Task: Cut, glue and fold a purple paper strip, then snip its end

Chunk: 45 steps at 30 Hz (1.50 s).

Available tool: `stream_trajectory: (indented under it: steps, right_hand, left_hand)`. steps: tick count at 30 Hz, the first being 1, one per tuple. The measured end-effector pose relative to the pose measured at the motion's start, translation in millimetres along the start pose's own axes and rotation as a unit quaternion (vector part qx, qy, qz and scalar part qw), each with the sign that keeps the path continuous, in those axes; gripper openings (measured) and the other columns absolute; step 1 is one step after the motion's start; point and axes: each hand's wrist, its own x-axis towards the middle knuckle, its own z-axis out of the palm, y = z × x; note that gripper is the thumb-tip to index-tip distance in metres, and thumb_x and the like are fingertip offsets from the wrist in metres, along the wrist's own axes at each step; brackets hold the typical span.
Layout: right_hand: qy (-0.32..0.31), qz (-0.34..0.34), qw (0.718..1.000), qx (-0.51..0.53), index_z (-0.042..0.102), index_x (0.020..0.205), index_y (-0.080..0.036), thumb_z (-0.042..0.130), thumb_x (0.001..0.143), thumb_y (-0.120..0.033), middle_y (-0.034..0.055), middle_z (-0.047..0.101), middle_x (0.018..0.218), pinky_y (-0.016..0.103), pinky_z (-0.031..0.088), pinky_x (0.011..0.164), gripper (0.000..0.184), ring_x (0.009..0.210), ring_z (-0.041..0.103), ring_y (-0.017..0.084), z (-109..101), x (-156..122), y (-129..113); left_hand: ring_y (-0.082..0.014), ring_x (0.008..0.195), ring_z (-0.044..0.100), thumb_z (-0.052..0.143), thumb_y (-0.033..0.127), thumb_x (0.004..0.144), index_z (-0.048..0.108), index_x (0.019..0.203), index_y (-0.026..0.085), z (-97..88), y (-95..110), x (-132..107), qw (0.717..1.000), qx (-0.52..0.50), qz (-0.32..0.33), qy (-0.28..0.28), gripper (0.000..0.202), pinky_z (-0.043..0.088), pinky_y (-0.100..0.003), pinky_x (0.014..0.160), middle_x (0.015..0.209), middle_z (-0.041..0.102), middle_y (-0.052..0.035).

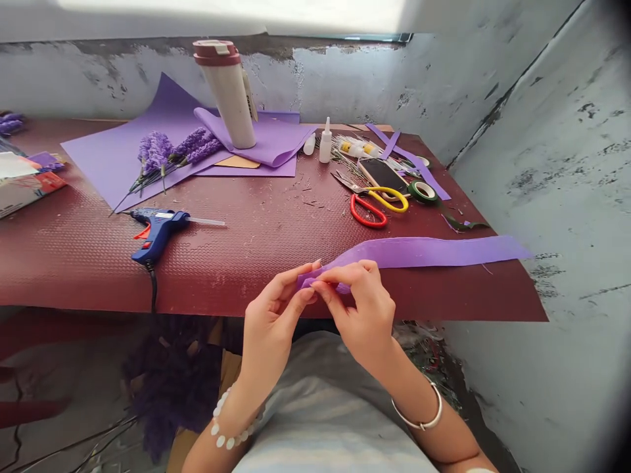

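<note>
A long purple crepe paper strip (434, 252) runs from the table's right edge to my fingers, where its near end is gathered into a small folded bit. My left hand (273, 322) pinches that gathered end between thumb and fingers. Close against it, my right hand (362, 309) grips the same end from the other side, thumb and index finger pressed together. Both hands are just above the front edge of the table. The fingers partly cover the folded part of the strip.
Left on the dark red table (266, 230) lies a blue glue gun (160, 231). Behind it are purple flowers (156, 154), purple sheets (113, 148) and a tumbler (227, 98). Scissors (372, 200), a phone (383, 176), green tape (422, 192) and a small bottle (325, 143) sit at right.
</note>
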Motion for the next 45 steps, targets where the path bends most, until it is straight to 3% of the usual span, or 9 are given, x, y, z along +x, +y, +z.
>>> stream_trajectory:
  steps: [16,25,28,32,36,39,41,42,45]
  right_hand:
    - [0.017,-0.026,1.0,0.001,0.057,0.1,-0.024,0.067,0.098,-0.01,0.0015,0.073,0.081,0.036,0.049,0.076,0.016,0.072,0.066,0.018,4.7,-2.0,-0.2]
    - [0.093,-0.029,0.995,-0.02,0.06,0.105,-0.022,0.07,0.094,-0.011,0.0033,0.067,0.087,0.035,0.051,0.075,0.018,0.08,0.062,0.019,-1.6,-11.2,-11.6]
    - [0.036,0.071,0.995,0.061,0.06,0.089,-0.023,0.066,0.095,-0.013,-0.0012,0.061,0.074,0.029,0.049,0.065,0.013,0.069,0.056,0.016,-7.1,-23.1,-24.7]
    - [-0.101,0.33,0.895,0.282,0.069,0.094,-0.024,0.076,0.092,-0.034,0.0024,0.074,0.087,0.03,0.058,0.07,0.013,0.078,0.07,0.018,-1.8,-29.7,-31.8]
    - [-0.112,0.407,0.807,0.413,0.071,0.108,-0.024,0.077,0.089,-0.041,0.0047,0.078,0.098,0.036,0.062,0.084,0.027,0.09,0.075,0.021,-3.5,-18.4,-26.6]
    - [-0.265,0.377,0.822,0.335,0.072,0.095,-0.021,0.073,0.094,-0.029,0.0019,0.076,0.086,0.029,0.061,0.074,0.008,0.079,0.072,0.017,-26.9,-10.0,-32.5]
    - [-0.395,0.283,0.839,0.244,0.071,0.089,-0.022,0.071,0.096,-0.026,-0.001,0.075,0.08,0.024,0.055,0.061,0.008,0.069,0.068,0.014,-49.9,-5.5,-41.8]
    - [-0.403,0.209,0.867,0.207,0.071,0.087,-0.022,0.069,0.098,-0.026,-0.0022,0.073,0.076,0.025,0.054,0.059,0.012,0.064,0.066,0.013,-61.3,-2.3,-46.2]
    - [-0.262,0.083,0.959,0.07,0.07,0.102,-0.022,0.062,0.101,-0.019,0.0017,0.075,0.085,0.03,0.056,0.072,0.009,0.077,0.07,0.017,-84.6,16.3,-49.2]
  left_hand:
    - [-0.0141,0.099,0.081,0.066,0.024,0.101,0.079,0.117,0.027,-5.0,-6.7,-1.4,0.999,-0.017,-0.006,-0.049,0.021,0.067,-0.019,0.085,0.122,0.081,0.0003]
    - [-0.0136,0.095,0.081,0.063,0.025,0.103,0.078,0.111,0.028,-4.2,-7.4,-5.6,0.995,0.059,0.071,0.044,0.017,0.068,-0.022,0.085,0.115,0.083,0.0015]
    - [-0.0134,0.096,0.081,0.062,0.024,0.103,0.077,0.111,0.027,-4.9,-8.4,-7.8,0.982,0.108,0.126,0.092,0.017,0.067,-0.021,0.084,0.115,0.083,0.001]
    - [-0.0108,0.095,0.081,0.062,0.02,0.104,0.077,0.109,0.028,-5.8,-9.5,-11.0,0.968,0.146,0.167,0.116,0.018,0.064,-0.016,0.083,0.111,0.083,0.0035]
    - [-0.0138,0.105,0.08,0.06,0.017,0.104,0.076,0.113,0.027,-6.2,-8.9,-12.7,0.967,0.146,0.189,0.094,0.021,0.064,-0.022,0.092,0.115,0.083,0.0024]
    - [-0.0168,0.111,0.079,0.059,0.015,0.104,0.075,0.112,0.025,-7.0,-8.9,-12.6,0.963,0.157,0.199,0.088,0.02,0.063,-0.027,0.096,0.117,0.082,0.0002]
    - [-0.0177,0.112,0.078,0.058,0.013,0.104,0.073,0.113,0.023,-7.4,-9.9,-12.3,0.956,0.181,0.218,0.08,0.02,0.064,-0.029,0.097,0.118,0.082,-0.0009]
    - [-0.018,0.112,0.078,0.057,0.012,0.104,0.073,0.113,0.023,-7.3,-10.7,-12.3,0.95,0.194,0.233,0.074,0.021,0.064,-0.03,0.097,0.119,0.082,-0.0015]
    - [-0.018,0.114,0.078,0.05,0.005,0.104,0.071,0.117,0.022,-6.6,-13.9,-12.8,0.935,0.211,0.281,0.044,0.029,0.065,-0.032,0.097,0.124,0.08,-0.0036]
